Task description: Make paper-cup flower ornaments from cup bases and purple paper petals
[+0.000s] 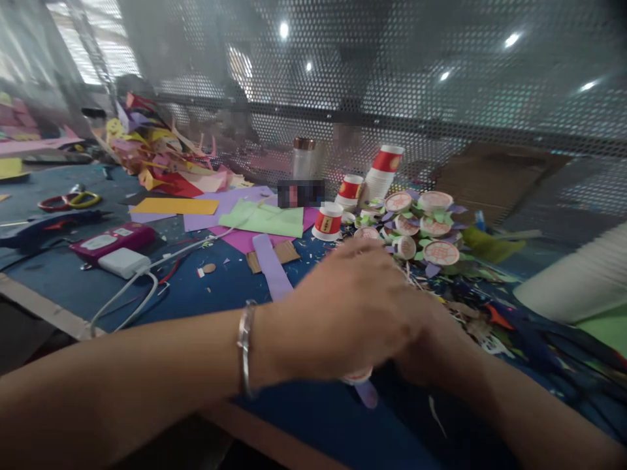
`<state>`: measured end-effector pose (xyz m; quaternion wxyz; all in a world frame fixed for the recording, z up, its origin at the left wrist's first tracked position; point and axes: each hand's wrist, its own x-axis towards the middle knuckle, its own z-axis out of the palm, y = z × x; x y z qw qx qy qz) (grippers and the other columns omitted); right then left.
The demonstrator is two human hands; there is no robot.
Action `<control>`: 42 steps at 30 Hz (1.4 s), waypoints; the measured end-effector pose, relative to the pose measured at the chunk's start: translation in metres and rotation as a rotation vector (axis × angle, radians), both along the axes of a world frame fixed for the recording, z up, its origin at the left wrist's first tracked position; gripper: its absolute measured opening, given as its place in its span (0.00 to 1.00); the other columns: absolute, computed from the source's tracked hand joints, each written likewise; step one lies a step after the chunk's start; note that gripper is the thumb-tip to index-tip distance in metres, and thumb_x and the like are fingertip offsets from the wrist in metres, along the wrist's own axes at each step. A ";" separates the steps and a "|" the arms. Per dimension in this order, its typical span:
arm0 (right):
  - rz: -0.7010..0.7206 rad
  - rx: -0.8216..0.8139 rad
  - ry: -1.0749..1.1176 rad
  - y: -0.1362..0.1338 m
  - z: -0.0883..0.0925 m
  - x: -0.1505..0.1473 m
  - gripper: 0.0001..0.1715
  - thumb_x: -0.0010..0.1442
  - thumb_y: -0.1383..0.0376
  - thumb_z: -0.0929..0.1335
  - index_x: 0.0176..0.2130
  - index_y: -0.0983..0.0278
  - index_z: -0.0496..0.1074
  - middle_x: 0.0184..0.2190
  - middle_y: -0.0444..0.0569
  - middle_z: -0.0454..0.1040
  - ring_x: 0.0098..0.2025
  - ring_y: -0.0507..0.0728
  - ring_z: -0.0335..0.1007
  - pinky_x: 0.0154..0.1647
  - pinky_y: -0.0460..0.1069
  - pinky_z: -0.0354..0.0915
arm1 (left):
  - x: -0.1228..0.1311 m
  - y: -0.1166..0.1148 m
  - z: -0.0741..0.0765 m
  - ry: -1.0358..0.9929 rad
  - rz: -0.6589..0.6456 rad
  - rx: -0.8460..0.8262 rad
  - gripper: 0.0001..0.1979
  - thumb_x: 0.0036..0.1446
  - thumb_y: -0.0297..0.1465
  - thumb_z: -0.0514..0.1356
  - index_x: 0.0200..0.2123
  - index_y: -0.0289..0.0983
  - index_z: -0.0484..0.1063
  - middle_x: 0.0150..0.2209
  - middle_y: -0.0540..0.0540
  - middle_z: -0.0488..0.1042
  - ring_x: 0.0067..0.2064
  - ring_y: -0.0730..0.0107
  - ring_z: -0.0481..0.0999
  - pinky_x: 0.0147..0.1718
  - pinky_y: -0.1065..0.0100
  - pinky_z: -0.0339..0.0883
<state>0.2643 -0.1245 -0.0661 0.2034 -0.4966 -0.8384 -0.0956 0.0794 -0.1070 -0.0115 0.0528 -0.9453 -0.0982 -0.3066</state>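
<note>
My left hand (350, 310), with a silver bracelet at its wrist, is curled closed over a paper cup (360, 376). Only the cup's pale, red-printed end shows below the palm. A rounded purple paper piece (366, 395) sticks out beside that end. My right hand (421, 336) meets the left from the right side; its fingers are hidden behind the left hand, and both hands are slightly blurred. Just behind the hands lies a purple paper strip (272, 267) across a piece of brown cardboard (287, 253).
Several cups with green and purple paper bits (421, 225) cluster behind my hands, near a red-and-white cup (328, 222) and stacked cups (382, 170). Left are coloured sheets (264, 217), a magenta device (112, 241), cables, scissors (68, 200) and a glue gun (53, 225). A white cup stack (573, 281) lies right.
</note>
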 end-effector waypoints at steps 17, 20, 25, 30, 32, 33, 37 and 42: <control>-0.006 -0.365 -0.205 -0.009 0.040 0.000 0.16 0.61 0.72 0.66 0.50 0.65 0.73 0.44 0.55 0.76 0.48 0.66 0.73 0.47 0.62 0.70 | -0.038 0.019 -0.007 0.339 -0.019 -0.470 0.21 0.50 0.40 0.71 0.44 0.37 0.73 0.43 0.44 0.72 0.44 0.59 0.72 0.43 0.62 0.66; 0.023 -0.344 -0.158 -0.012 0.040 0.007 0.17 0.60 0.73 0.66 0.49 0.66 0.73 0.46 0.57 0.76 0.50 0.66 0.73 0.49 0.62 0.70 | -0.039 0.018 -0.004 0.321 0.005 -0.438 0.20 0.48 0.35 0.70 0.43 0.37 0.72 0.43 0.44 0.71 0.46 0.58 0.71 0.45 0.61 0.66; 0.044 -0.316 -0.014 -0.017 0.044 0.021 0.21 0.65 0.66 0.65 0.56 0.63 0.71 0.54 0.56 0.75 0.55 0.65 0.71 0.55 0.62 0.68 | -0.038 0.019 0.002 0.185 0.074 -0.499 0.21 0.50 0.34 0.68 0.46 0.38 0.68 0.44 0.47 0.72 0.47 0.61 0.72 0.46 0.62 0.64; -0.052 -0.308 0.133 -0.016 0.055 0.025 0.19 0.68 0.58 0.63 0.53 0.60 0.75 0.51 0.51 0.79 0.51 0.60 0.76 0.52 0.57 0.70 | -0.040 0.019 0.006 0.174 0.256 -0.477 0.21 0.50 0.43 0.67 0.43 0.38 0.70 0.39 0.46 0.73 0.44 0.57 0.72 0.40 0.62 0.62; -0.080 -0.306 0.146 -0.015 0.058 0.025 0.18 0.68 0.58 0.64 0.51 0.59 0.76 0.49 0.49 0.80 0.48 0.59 0.77 0.49 0.54 0.71 | -0.040 0.018 0.005 0.252 0.295 -0.489 0.22 0.51 0.46 0.66 0.44 0.39 0.71 0.38 0.46 0.74 0.42 0.57 0.73 0.37 0.63 0.61; -0.091 -0.301 0.139 -0.015 0.059 0.026 0.17 0.67 0.58 0.64 0.51 0.59 0.76 0.49 0.49 0.80 0.47 0.58 0.77 0.47 0.53 0.71 | -0.040 0.019 0.003 0.307 0.302 -0.510 0.21 0.52 0.47 0.66 0.44 0.40 0.72 0.36 0.47 0.75 0.39 0.58 0.73 0.33 0.65 0.59; -0.143 -0.288 0.073 -0.014 0.057 0.029 0.16 0.67 0.60 0.64 0.50 0.60 0.77 0.46 0.48 0.82 0.39 0.57 0.78 0.36 0.50 0.70 | -0.041 0.023 -0.002 0.490 0.374 -0.508 0.25 0.53 0.57 0.61 0.29 0.40 0.72 0.23 0.49 0.72 0.24 0.64 0.68 0.22 0.66 0.46; -0.156 -0.265 0.027 -0.013 0.056 0.034 0.15 0.67 0.61 0.65 0.49 0.59 0.78 0.41 0.47 0.83 0.32 0.55 0.77 0.30 0.49 0.68 | -0.045 0.034 0.000 0.357 0.432 -0.494 0.23 0.63 0.51 0.56 0.28 0.38 0.72 0.25 0.47 0.74 0.27 0.64 0.71 0.24 0.66 0.54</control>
